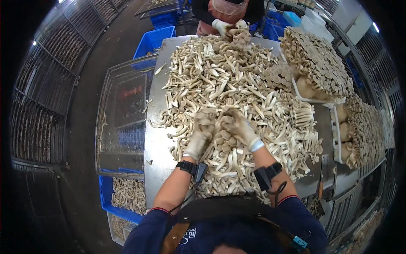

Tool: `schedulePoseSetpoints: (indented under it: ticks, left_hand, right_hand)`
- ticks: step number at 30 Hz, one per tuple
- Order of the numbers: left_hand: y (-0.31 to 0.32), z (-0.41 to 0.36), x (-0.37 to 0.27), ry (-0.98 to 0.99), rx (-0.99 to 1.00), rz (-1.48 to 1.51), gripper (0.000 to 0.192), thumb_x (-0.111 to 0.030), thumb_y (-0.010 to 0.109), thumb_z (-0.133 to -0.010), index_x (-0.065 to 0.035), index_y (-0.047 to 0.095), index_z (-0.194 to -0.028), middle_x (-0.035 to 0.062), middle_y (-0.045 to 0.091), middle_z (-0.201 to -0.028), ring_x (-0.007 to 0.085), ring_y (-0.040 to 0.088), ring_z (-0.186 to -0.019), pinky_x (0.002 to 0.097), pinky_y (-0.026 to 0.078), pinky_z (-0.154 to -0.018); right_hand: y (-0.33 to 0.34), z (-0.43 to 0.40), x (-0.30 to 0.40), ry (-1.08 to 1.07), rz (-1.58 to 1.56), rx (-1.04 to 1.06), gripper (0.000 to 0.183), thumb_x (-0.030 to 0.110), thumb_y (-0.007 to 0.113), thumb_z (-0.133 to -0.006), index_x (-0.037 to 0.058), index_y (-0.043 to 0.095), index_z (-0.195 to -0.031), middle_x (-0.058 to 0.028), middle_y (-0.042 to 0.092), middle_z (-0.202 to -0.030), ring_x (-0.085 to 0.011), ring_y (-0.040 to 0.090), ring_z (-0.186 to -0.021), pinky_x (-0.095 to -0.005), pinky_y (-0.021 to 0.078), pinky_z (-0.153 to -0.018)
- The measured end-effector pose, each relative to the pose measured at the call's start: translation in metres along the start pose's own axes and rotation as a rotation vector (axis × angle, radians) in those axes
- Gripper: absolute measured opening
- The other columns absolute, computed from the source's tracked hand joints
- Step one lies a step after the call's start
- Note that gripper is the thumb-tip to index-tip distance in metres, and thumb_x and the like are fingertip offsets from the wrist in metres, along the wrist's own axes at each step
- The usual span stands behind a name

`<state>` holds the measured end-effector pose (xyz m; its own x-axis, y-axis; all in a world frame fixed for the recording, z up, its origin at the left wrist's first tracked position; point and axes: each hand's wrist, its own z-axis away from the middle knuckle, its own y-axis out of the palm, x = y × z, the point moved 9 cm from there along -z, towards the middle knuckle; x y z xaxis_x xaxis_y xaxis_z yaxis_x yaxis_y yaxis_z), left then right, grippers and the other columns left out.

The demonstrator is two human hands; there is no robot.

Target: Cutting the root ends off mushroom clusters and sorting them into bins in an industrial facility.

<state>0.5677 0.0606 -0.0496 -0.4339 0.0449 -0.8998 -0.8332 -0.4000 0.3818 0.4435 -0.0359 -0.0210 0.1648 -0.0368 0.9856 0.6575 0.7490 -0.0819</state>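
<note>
A broad heap of loose oyster-type mushrooms (215, 85) covers much of a metal table (158, 146). Over its near middle, my gloved left hand (201, 131) is closed around mushrooms, blurred at the fingers. Close to its right, my gloved right hand (239, 127) curls over a cluster of mushrooms (225, 139) with round brown caps. Another capped cluster (277, 76) lies to the right in the heap, and a bundle of pale stems (303, 114) rests below it. Each wrist wears a black strap with a device.
Opposite, a person's gloved hands (226, 27) hold mushrooms. White crates (304, 95) of mushroom clusters line the right side, near a knife (321, 184). On the left are a mesh-covered frame (123, 117), a blue crate (104, 197) of mushrooms and another blue crate (155, 38). Racks stand beyond.
</note>
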Motion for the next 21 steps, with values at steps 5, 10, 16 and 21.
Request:
schedulePoseSetpoints:
  ticks: [5,10,16,21]
  left_hand:
    - [0.01,0.02,-0.019,0.006,0.074,0.619,0.042,-0.025,0.061,-0.089,-0.0125,0.044,-0.125,0.0044,0.06,-0.106,0.0158,0.06,-0.096,0.0323,0.051,-0.085]
    - [0.064,0.059,-0.055,-0.103,0.36,0.672,0.076,-0.051,0.065,-0.078,-0.0134,0.035,-0.137,0.0072,0.037,-0.141,0.0272,0.035,-0.13,0.0439,0.026,-0.11]
    - [0.084,0.093,-0.07,-0.012,0.348,0.26,0.061,-0.024,0.066,-0.083,-0.0132,0.035,-0.135,0.0043,0.05,-0.123,0.0206,0.05,-0.114,0.0404,0.041,-0.098]
    - [0.106,0.109,-0.108,0.266,0.288,-0.469,0.052,-0.02,0.061,-0.086,-0.0078,0.038,-0.132,0.0103,0.05,-0.123,0.0254,0.052,-0.111,0.0481,0.044,-0.095]
  right_hand:
    - [-0.082,0.107,-0.008,0.077,-0.119,-0.543,0.047,0.009,0.068,-0.08,0.0001,0.049,-0.121,-0.0152,0.055,-0.113,-0.024,0.053,-0.107,-0.031,0.0453,-0.089]
    - [-0.056,0.132,0.076,-0.305,0.157,-0.676,0.058,0.014,0.07,-0.078,-0.0056,0.041,-0.125,-0.0171,0.051,-0.118,-0.0269,0.054,-0.104,-0.0334,0.0466,-0.088]
    - [-0.006,0.096,0.059,-0.086,-0.364,-0.322,0.021,0.012,0.067,-0.082,0.0042,0.062,-0.101,-0.0099,0.065,-0.101,-0.0112,0.061,-0.083,-0.0253,0.0506,-0.065]
    - [0.019,0.102,0.068,-0.137,-0.673,-0.444,0.017,-0.002,0.059,-0.084,-0.0028,0.059,-0.101,-0.0059,0.062,-0.091,-0.0109,0.058,-0.083,-0.0242,0.049,-0.07]
